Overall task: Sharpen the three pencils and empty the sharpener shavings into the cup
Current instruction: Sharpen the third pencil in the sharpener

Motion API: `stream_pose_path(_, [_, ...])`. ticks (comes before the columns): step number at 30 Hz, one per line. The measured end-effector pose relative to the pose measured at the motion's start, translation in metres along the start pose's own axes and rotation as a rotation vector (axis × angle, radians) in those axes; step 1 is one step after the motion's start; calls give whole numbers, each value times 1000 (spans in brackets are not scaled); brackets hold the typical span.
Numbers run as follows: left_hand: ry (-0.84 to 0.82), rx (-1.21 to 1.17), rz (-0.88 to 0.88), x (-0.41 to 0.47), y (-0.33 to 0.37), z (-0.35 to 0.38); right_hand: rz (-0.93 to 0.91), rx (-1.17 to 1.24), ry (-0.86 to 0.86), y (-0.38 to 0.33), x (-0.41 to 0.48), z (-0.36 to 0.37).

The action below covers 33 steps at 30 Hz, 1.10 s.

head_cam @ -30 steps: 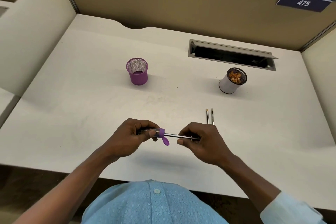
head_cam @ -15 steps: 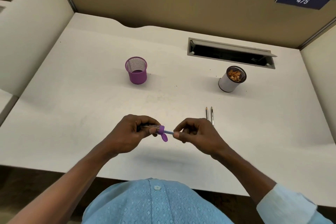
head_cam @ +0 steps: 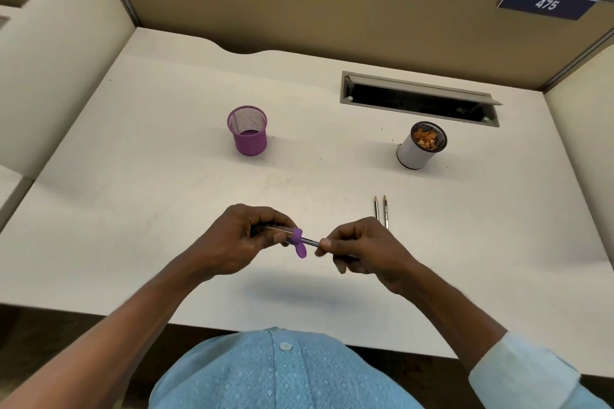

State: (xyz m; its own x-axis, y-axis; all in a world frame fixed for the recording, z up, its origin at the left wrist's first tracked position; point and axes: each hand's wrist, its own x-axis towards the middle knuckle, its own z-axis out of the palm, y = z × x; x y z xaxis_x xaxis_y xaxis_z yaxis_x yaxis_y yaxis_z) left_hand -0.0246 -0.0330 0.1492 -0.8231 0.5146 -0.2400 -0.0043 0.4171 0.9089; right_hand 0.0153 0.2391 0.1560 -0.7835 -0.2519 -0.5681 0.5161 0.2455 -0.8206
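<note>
Just below the frame's centre, our left hand [head_cam: 239, 239] curls around the clear sharpener [head_cam: 296, 236], and our right hand [head_cam: 365, 252] pinches the pencil [head_cam: 310, 241] whose tip sits inside it. Both look light and stiff. We judge the lead brittle, so we'd hold the shaft close to the sharpener. Two other pencils [head_cam: 385, 212] lie just right of our hands, and the cup [head_cam: 413, 153] of shavings stands at upper right.

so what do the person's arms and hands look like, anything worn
No gloves, rings or watch show on the left hand or right hand. The right arm has a pale blue sleeve ending well above the wrist; the left forearm is bare to the frame edge. The shirt is light blue, diamond-patterned, with a white button.
</note>
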Motion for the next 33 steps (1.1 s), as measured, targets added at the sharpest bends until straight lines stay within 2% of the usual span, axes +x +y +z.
stream_pose_path(2, [5,-20,-37,3,2,-4,-252,-172,165,5,0,5])
stream_pose_path(5, [3,-75,-85,4,6,-3,-750,-668,438,23,7,4])
stream_pose_path(7, [5,-119,-100,3,7,0,-913,-905,529,29,9,2])
stream_pose_path(8, [11,-116,-95,3,7,1,-913,-943,538,29,9,3])
stream_pose_path(9, [20,-96,-86,2,6,0,-836,-902,504,27,8,6])
stream_pose_path(10, [21,-65,-71,1,3,0,-673,-745,412,21,7,8])
stream_pose_path(12, [0,-18,-59,-1,-2,2,-178,-277,132,7,8,5])
stream_pose_path(13, [-11,-6,-57,-2,-4,4,39,-119,25,2,8,2])
stream_pose_path(14, [-14,4,-53,-4,-6,7,168,-45,-49,0,9,0])
stream_pose_path(16, [-5,4,-53,-3,-8,10,179,-17,-113,2,9,-2])
stream_pose_path(18, [-6,-5,-73,-3,-8,7,55,-43,-101,9,8,1])
stream_pose_path(20, [-22,-14,-108,0,-5,2,-170,-186,34,18,9,4])
stream_pose_path(24, [-52,-113,-203,3,2,-1,-823,-889,397,39,14,6])
stream_pose_path(25, [-57,-132,-219,4,3,-1,-919,-1050,460,40,14,6])
stream_pose_path(27, [-62,-153,-220,6,4,-2,-1005,-1204,540,41,13,5])
stream_pose_path(29, [-45,-133,-209,8,5,-1,-869,-1101,479,35,13,10])
stream_pose_path(33, [-34,-69,-156,6,7,1,17,-120,-20,3,17,0])
